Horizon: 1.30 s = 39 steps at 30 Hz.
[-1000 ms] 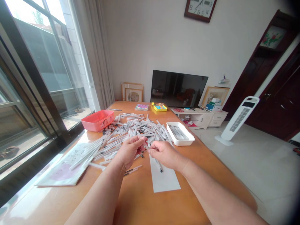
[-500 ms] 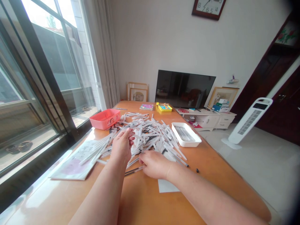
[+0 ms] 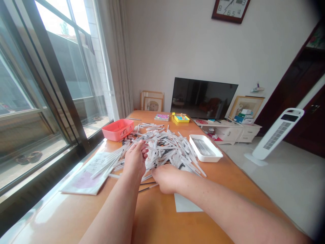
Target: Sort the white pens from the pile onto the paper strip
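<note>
A big heap of white pens [image 3: 165,145] covers the middle of the wooden table [image 3: 152,220]. My left hand [image 3: 135,161] hovers over the near left side of the heap, its fingers loosely bent and apart, with nothing visible in it. My right hand [image 3: 165,177] rests on the table at the heap's near edge. Its fingers are curled down onto the pens, and what they grip is hidden. Two thin dark pen refills [image 3: 147,185] lie just left of it. A white sheet of paper [image 3: 188,205] lies partly under my right forearm.
A white tray [image 3: 218,156] with pens stands right of the heap and a pink basket [image 3: 118,129] at its far left. A printed paper [image 3: 83,179] lies near the window. A yellow box [image 3: 181,118] and a book [image 3: 161,117] sit at the far end. A tower fan [image 3: 276,134] stands on the floor.
A second ago both hands held one pen above the table. My right hand has dropped to the heap's near edge and my left has moved over the heap. The camera turned slightly left.
</note>
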### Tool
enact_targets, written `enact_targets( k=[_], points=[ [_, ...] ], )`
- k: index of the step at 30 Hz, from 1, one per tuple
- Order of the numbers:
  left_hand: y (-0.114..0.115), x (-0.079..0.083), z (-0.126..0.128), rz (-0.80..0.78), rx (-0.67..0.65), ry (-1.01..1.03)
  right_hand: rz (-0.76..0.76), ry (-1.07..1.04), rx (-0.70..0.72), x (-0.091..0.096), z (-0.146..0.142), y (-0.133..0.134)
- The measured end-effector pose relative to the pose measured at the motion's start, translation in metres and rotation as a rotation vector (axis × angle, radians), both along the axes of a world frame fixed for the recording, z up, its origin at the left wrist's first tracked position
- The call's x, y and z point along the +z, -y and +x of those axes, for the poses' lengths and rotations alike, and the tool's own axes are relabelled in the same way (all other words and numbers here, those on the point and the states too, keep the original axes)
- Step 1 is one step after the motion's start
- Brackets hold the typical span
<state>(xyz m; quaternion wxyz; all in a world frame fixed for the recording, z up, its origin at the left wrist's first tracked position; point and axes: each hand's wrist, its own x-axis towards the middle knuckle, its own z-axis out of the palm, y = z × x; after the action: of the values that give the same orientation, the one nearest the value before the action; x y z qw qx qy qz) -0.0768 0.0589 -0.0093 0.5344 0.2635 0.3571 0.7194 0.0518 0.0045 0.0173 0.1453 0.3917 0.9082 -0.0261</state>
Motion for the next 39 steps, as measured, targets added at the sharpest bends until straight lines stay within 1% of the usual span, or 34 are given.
enact_targets(
  k=[3,6,9,11,13,16,20,25,35,39],
  points=[
    [0.0,0.001,0.0,-0.016,0.016,0.038,0.039,-0.011,0.016,-0.004,0.002,-0.002],
    [0.001,0.004,-0.001,-0.044,0.023,0.08,0.124,-0.067,0.003,-0.006,0.013,-0.002],
    [0.001,0.006,-0.001,-0.068,0.025,0.118,0.217,-0.14,-0.047,-0.002,0.033,-0.003],
    [0.001,0.007,0.0,-0.087,0.036,0.138,0.234,-0.197,-0.09,0.004,0.051,-0.004],
    [0.002,0.009,0.002,-0.112,0.043,0.153,0.228,-0.285,-0.192,0.009,0.071,-0.004],
    [0.004,0.01,0.006,-0.159,0.039,0.172,0.158,-0.488,-0.339,0.012,0.099,-0.002],
    [0.004,0.008,0.011,-0.208,0.038,0.183,0.089,-0.731,-0.431,0.008,0.122,0.004],
    [0.004,0.007,0.015,-0.216,0.011,0.169,0.049,-0.821,-0.45,0.006,0.124,0.015],
    [0.003,0.004,0.015,-0.214,-0.008,0.154,0.069,-0.766,-0.411,0.014,0.117,0.016],
    [0.003,0.0,0.015,-0.167,-0.052,0.127,0.064,-0.78,-0.416,0.015,0.117,0.015]
  ],
)
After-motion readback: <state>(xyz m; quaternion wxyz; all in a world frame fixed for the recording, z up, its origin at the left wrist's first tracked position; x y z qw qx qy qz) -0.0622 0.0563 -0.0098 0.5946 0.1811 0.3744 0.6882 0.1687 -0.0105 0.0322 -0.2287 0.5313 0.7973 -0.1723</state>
